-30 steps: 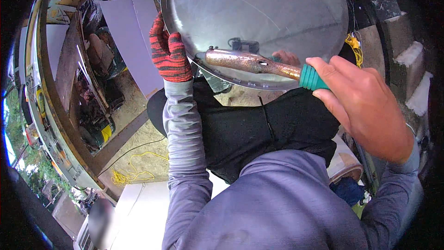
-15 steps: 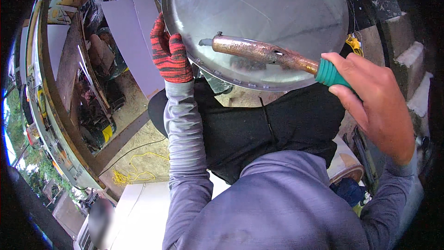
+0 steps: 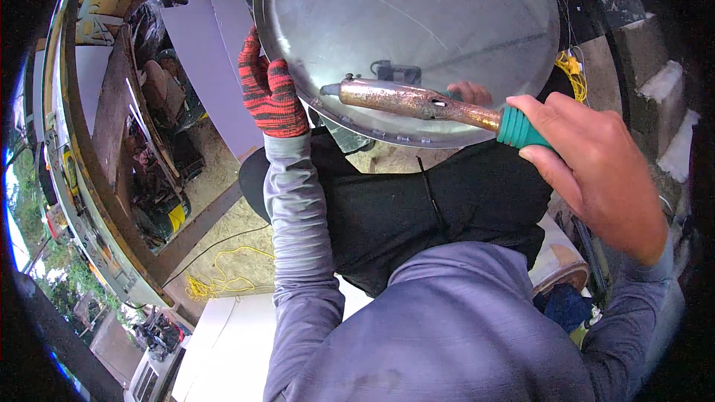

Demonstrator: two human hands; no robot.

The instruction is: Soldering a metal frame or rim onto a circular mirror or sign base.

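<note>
A large round sheet-metal disc point(image 3: 417, 22) with a raised rim rests above my lap, its shiny face turned up. My left hand point(image 3: 274, 97), in a red and black striped knit glove, grips its left rim, with the thumb on the near side. My bare right hand point(image 3: 585, 152) is closed round the ribbed green handle of a soldering iron point(image 3: 395, 98) with a stained, coppery barrel. Its dark tip points left, close to the disc's near left rim; I cannot tell whether it touches. Small shiny blobs dot the near rim. A hand's reflection shows in the disc.
To the left, grey-violet panels point(image 3: 197, 45) lean beside a heap of scrap and a curved metal frame point(image 3: 82, 201). Yellow cord point(image 3: 216, 283) lies on the floor, with another yellow bundle point(image 3: 572, 74) right of the disc. Concrete steps point(image 3: 663, 85) are at far right.
The soldering iron has come a little toward me, its tip now nearer the disc's near left rim. The disc and my left hand have shifted slightly left.
</note>
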